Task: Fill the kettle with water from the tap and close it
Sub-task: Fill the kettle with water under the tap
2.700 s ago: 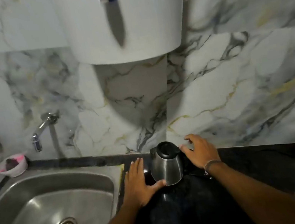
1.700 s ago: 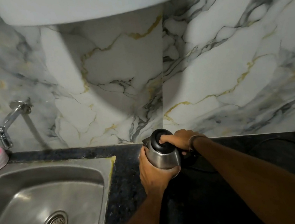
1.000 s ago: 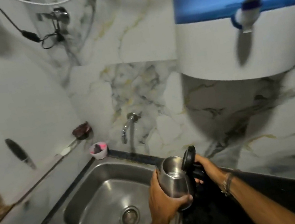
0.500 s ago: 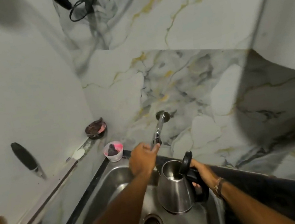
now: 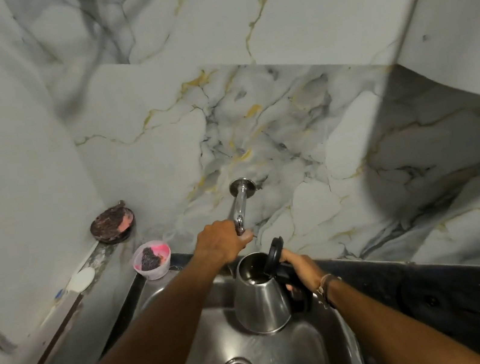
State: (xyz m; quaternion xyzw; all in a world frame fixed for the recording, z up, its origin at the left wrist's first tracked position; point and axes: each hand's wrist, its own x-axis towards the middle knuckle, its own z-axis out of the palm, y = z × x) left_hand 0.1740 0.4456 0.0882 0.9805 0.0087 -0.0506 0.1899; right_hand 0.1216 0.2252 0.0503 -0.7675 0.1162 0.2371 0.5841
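A steel kettle point(image 5: 262, 303) hangs over the steel sink point(image 5: 278, 363), just below the tap. Its black lid point(image 5: 273, 252) stands flipped up, and the inside looks dark and wet. My right hand point(image 5: 297, 267) is wrapped around the kettle's black handle. A chrome tap point(image 5: 240, 204) sticks out of the marble wall. My left hand point(image 5: 222, 243) is closed around the tap's lower end. I cannot tell whether water is flowing.
A pink-and-white cup with a dark scrubber point(image 5: 152, 259) sits at the sink's back left corner. A round dark dish point(image 5: 112, 225) rests on the ledge behind it. Black counter point(image 5: 441, 291) lies to the right. A white appliance point(image 5: 459, 18) hangs upper right.
The kettle left the counter, its lid was opened, and it moved left over the sink. My left hand let go of the kettle's body and closed on the tap.
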